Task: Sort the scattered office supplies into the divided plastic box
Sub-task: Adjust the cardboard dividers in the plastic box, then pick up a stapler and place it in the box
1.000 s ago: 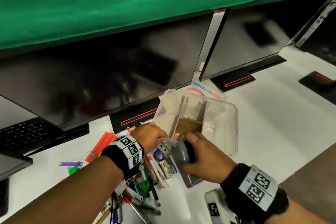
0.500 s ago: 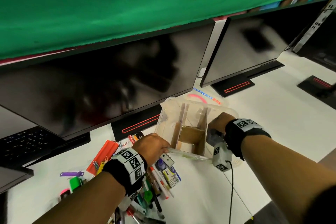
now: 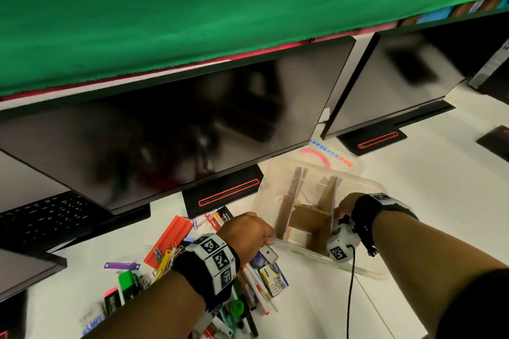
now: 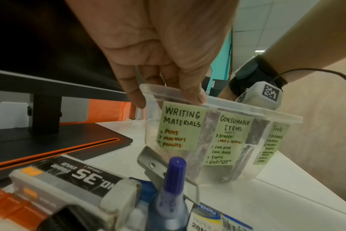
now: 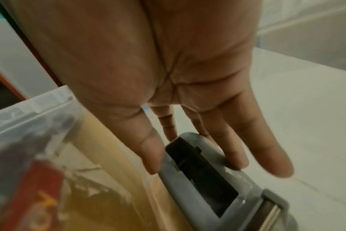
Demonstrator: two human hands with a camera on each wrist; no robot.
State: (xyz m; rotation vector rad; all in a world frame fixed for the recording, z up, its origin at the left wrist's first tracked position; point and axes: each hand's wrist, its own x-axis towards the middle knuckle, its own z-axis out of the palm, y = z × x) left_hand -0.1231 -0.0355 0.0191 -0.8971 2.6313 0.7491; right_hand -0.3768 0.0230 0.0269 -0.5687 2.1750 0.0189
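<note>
The clear plastic box (image 3: 358,270) stands on the white desk with cardboard dividers (image 3: 308,217) inside. Green labels on its near wall (image 4: 181,126) read writing materials, consumable items and tools. My left hand (image 3: 259,234) grips the box's near-left rim, fingers curled over the edge (image 4: 168,96). My right hand (image 3: 344,206) reaches down into the box's right side. In the right wrist view its thumb and fingers (image 5: 196,156) pinch a grey stapler-like tool (image 5: 207,187) beside a cardboard divider; in the head view the wrist camera hides the tool.
A heap of supplies lies near left of the box: pens, an orange case (image 3: 168,239), a green highlighter (image 3: 126,283), a staples box (image 4: 85,178), a blue-capped bottle (image 4: 172,179). Monitors (image 3: 165,132) and their bases (image 3: 223,192) stand close behind. The box lid (image 3: 330,157) lies behind.
My right hand has carried the grey tool from the front of the heap up and over into the box's right side. My left hand has kept its hold on the rim.
</note>
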